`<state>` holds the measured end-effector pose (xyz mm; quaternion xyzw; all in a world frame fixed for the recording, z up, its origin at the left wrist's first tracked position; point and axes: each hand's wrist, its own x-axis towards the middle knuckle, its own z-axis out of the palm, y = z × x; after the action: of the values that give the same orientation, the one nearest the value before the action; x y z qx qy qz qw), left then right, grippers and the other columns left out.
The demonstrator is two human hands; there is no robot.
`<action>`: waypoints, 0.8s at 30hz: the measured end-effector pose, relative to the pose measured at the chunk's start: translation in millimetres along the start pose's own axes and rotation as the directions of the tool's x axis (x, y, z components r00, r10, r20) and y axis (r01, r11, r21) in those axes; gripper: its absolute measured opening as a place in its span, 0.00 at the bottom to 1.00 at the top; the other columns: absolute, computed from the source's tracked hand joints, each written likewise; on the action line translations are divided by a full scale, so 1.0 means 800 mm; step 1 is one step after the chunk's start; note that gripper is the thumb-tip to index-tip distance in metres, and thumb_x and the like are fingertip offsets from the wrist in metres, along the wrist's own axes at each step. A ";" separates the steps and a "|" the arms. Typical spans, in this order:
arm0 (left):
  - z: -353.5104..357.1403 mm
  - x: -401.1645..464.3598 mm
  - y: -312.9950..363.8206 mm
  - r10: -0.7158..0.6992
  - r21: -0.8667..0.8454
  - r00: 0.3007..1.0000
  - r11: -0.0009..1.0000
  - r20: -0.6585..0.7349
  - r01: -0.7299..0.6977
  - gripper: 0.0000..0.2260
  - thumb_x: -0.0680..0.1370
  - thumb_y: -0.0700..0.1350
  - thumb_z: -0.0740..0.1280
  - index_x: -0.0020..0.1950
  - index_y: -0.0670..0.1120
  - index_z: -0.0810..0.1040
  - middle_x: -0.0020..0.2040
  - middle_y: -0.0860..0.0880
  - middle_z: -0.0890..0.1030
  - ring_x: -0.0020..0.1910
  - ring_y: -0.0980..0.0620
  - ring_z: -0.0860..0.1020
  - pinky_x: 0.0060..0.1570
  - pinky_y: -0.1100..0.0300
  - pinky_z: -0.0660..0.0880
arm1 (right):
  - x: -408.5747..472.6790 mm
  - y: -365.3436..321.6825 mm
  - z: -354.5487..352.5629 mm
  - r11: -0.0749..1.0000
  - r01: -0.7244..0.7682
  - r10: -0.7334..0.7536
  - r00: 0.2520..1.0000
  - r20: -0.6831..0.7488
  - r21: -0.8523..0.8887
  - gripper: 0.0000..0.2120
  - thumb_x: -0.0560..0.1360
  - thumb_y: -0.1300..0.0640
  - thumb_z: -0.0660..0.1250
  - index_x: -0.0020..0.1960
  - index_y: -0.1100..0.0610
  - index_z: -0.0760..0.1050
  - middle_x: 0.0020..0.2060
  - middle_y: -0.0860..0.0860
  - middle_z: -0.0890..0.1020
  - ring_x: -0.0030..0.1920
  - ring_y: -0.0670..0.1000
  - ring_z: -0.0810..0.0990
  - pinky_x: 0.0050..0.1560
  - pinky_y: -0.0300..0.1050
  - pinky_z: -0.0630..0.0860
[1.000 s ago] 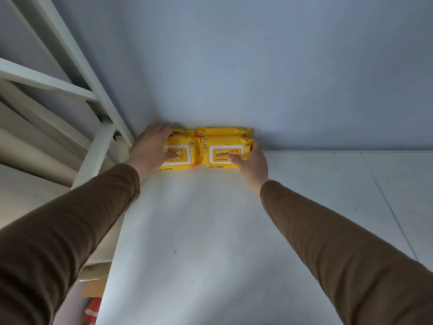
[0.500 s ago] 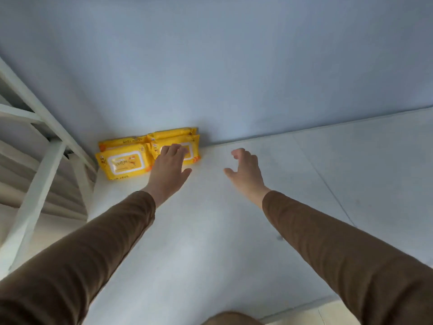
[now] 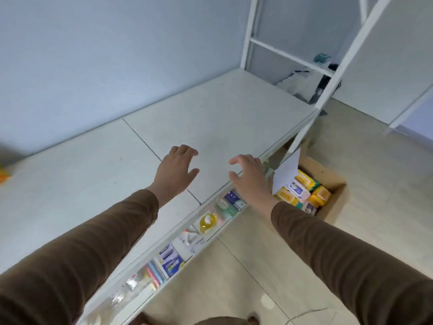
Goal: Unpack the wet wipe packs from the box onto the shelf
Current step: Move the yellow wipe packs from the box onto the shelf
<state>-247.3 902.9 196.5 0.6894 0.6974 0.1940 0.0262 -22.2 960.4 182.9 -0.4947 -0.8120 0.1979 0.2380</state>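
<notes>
Over the shelf (image 3: 98,184), the left hand (image 3: 174,171) hangs empty, fingers loosely spread, palm down. Just right of it, above the shelf's front edge, the right hand (image 3: 249,178) is empty too, fingers slightly curled. Beyond the right hand, on the floor beside the shelf, sits the open box (image 3: 332,184) with yellow packs (image 3: 287,195) inside. At the shelf's far left edge, a blurred yellow pack (image 3: 3,175) lies.

Soft even daylight, motion-blurred, wide-angle edges
</notes>
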 end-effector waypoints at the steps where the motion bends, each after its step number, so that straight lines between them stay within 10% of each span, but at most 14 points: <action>1: 0.016 0.011 0.034 0.023 -0.010 1.000 1.000 0.004 -0.023 0.20 0.77 0.50 0.69 0.67 0.47 0.73 0.64 0.50 0.75 0.63 0.47 0.71 0.58 0.52 0.73 | -0.009 0.031 -0.020 1.000 -0.027 0.027 1.000 0.002 -0.008 0.11 0.75 0.56 0.66 0.58 0.52 0.75 0.56 0.50 0.76 0.59 0.53 0.70 0.58 0.49 0.68; 15: 0.255 0.115 0.275 0.081 -0.135 0.942 0.990 0.326 -0.039 0.19 0.77 0.51 0.68 0.66 0.50 0.73 0.63 0.52 0.75 0.64 0.48 0.71 0.61 0.51 0.71 | -0.045 0.388 -0.126 0.908 -0.413 0.419 0.885 0.205 -0.073 0.15 0.78 0.51 0.67 0.62 0.52 0.73 0.59 0.50 0.76 0.62 0.53 0.73 0.62 0.54 0.74; 24: 0.413 0.218 0.348 -0.003 -0.183 0.837 0.975 0.548 0.124 0.14 0.77 0.46 0.66 0.63 0.47 0.72 0.60 0.48 0.74 0.62 0.46 0.71 0.59 0.51 0.71 | 0.016 0.573 -0.147 0.798 -0.601 0.568 0.736 0.369 -0.031 0.16 0.76 0.52 0.70 0.61 0.45 0.70 0.51 0.41 0.74 0.52 0.45 0.74 0.48 0.40 0.70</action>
<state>109.7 1142.6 17.3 0.6856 0.6592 0.0621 0.3025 366.5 1180.3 25.1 -0.6686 -0.6347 0.3860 0.0332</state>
